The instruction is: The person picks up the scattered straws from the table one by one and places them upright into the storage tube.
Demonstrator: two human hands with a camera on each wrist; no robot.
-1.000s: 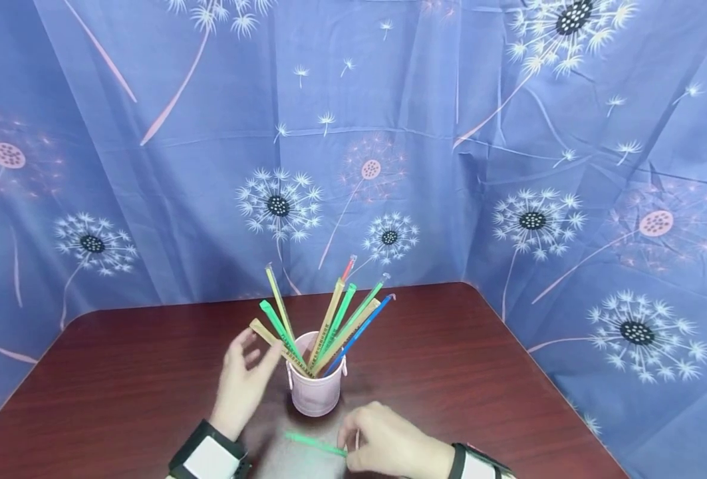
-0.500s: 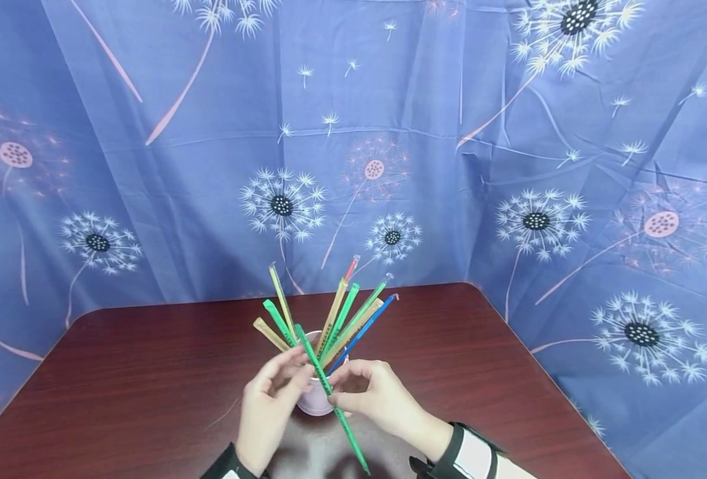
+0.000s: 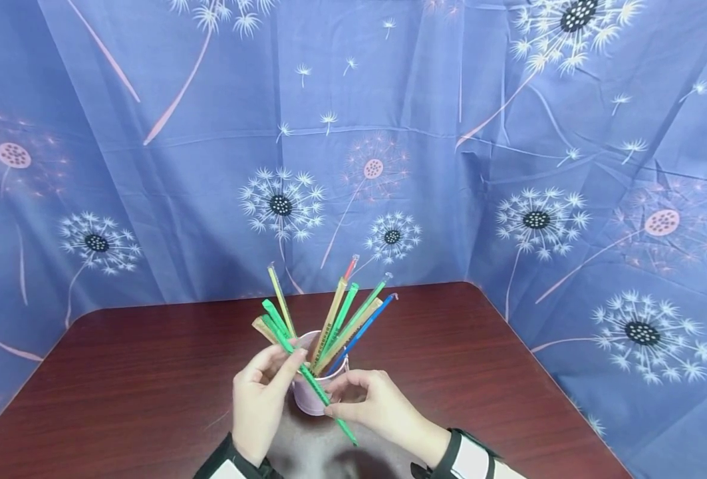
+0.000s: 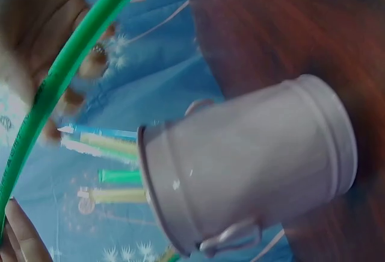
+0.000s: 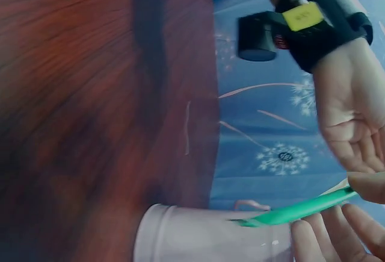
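Observation:
In the head view, a long green straw (image 3: 311, 380) in a printed wrapper slants across the front of a small pale pink bucket (image 3: 308, 402). My left hand (image 3: 262, 398) pinches it near its upper end, at the bucket's left rim. Lower down, my right hand (image 3: 380, 404) holds the same straw between thumb and fingers, its lower end sticking out below. The left wrist view shows the straw (image 4: 63, 72) up close, with dark print, beside the upright bucket (image 4: 252, 153). In the right wrist view its free end (image 5: 283, 215) overlaps the bucket wall (image 5: 201, 238).
Several wrapped straws fan out of the bucket, among them a tan one (image 3: 331, 313), a blue one (image 3: 370, 324) and a yellow one (image 3: 279, 293). They stand on a dark red-brown table (image 3: 149, 372). A blue dandelion-print curtain (image 3: 209, 179) hangs behind it.
The green straw has risen from the tabletop by the right hand into both hands. The left hand has left the tan straw. Over the last half second, the straw's upper end moved left.

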